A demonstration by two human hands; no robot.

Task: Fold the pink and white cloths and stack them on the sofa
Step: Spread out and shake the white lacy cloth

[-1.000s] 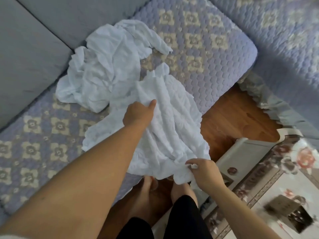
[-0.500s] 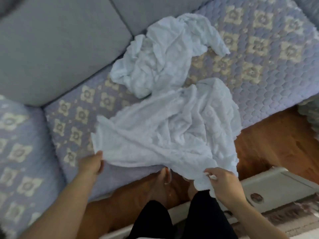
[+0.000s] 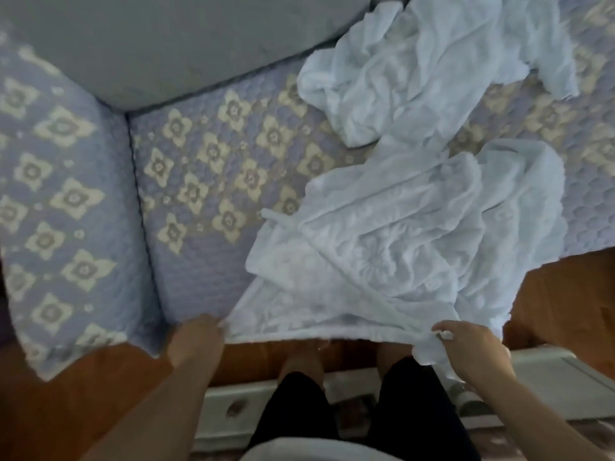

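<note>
A white textured cloth (image 3: 399, 247) lies rumpled across the front of the sofa seat (image 3: 206, 181), its near edge stretched taut over the seat's front. My left hand (image 3: 196, 341) pinches that edge's left corner. My right hand (image 3: 466, 347) grips the right corner, where a bunch of fabric hangs down. A second white cloth (image 3: 432, 61) sits crumpled in a heap further back on the seat, touching the first one. No pink cloth is in view.
The sofa has a purple quilted cover with cream flowers, grey back cushions (image 3: 166, 38) and an armrest (image 3: 56, 207) at the left. Below are a wooden floor (image 3: 562, 294), my legs in black trousers (image 3: 409, 404), and a white table edge (image 3: 549, 377).
My left hand has moved from the cloth's middle to its near left corner, and both hands have pulled the near edge straight. The camera has swung left along the sofa.
</note>
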